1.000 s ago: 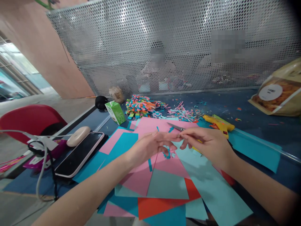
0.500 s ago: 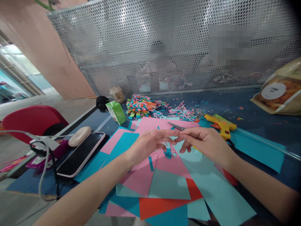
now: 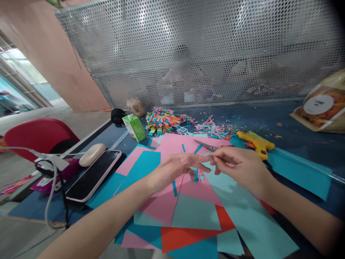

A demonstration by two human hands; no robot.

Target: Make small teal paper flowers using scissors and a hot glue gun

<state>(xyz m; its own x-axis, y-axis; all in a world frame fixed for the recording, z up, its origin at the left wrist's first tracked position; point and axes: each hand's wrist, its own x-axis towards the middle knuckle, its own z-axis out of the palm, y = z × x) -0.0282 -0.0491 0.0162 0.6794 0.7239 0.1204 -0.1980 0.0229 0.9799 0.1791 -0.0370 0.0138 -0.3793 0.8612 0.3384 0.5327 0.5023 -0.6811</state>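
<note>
My left hand (image 3: pixel 181 165) reaches in palm down with its index finger stretched out and its other fingers loosely bent apart. My right hand (image 3: pixel 241 167) meets its fingertip, thumb and index finger pinched together there. Whatever sits in that pinch, if anything, is too small to make out. Beneath both hands lie overlapping sheets of coloured paper, among them a pink sheet (image 3: pixel 199 194) with small blue and pink cut pieces (image 3: pixel 196 176) on it. Scissors (image 3: pixel 206 145) rest on the paper just beyond my right hand, their handles partly hidden by it.
A yellow glue gun (image 3: pixel 257 144) lies at the right, near a snack bag (image 3: pixel 318 108). Paper flowers (image 3: pixel 163 120) and paper strips (image 3: pixel 211 127) are heaped at the back. A green drink carton (image 3: pixel 135 127) and a phone (image 3: pixel 94 176) are at left. Perforated metal mesh (image 3: pixel 151 54) closes off the far side.
My right hand has shifted slightly to the right, still pinching at the left fingertip. My left hand has dropped a little, and more of the scissors shows.
</note>
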